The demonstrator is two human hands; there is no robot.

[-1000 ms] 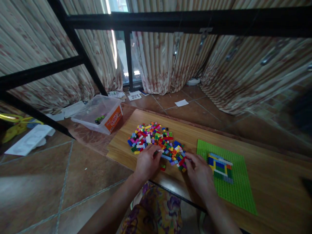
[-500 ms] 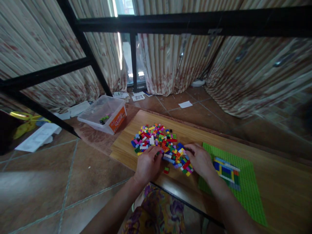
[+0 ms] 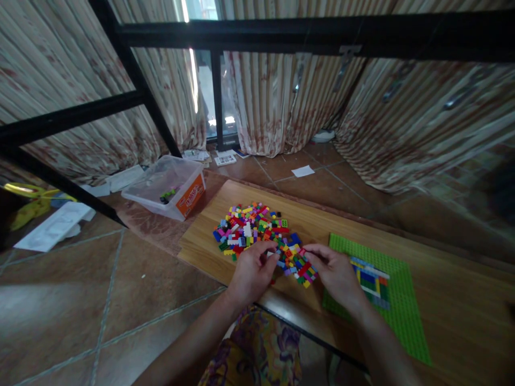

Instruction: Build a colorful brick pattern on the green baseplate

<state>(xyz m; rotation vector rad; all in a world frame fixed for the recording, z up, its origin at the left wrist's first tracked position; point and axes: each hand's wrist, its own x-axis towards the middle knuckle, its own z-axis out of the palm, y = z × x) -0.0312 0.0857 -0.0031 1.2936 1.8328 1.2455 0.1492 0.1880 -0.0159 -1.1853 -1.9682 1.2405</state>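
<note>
A heap of many-coloured toy bricks [image 3: 251, 225] lies spread on the wooden table. My left hand [image 3: 253, 268] is at its near edge, with thumb and forefinger bent toward each other. A pale patch shows between those fingertips, and I cannot make out whether it is held. Over the heap's right end, my right hand [image 3: 333, 273] pinches a small reddish toy brick [image 3: 302, 251]. Just right of that hand is a green studded baseplate [image 3: 402, 321], partly covered by my forearm. A flat build of blue, white, yellow and grey bricks [image 3: 372, 284] sits on it.
A clear plastic tub [image 3: 161, 206] with an orange label and a few pieces inside stands left of the table [image 3: 454, 316]. Black metal bars [image 3: 281, 37] cross in front of striped curtains [image 3: 277, 107]. Papers [image 3: 302, 171] and a white tray [image 3: 54, 228] lie on the tiled floor.
My left hand has shifted slightly right along the heap's near edge. My right hand's fingertips have drawn closer together, now on a reddish brick. The view has turned slightly.
</note>
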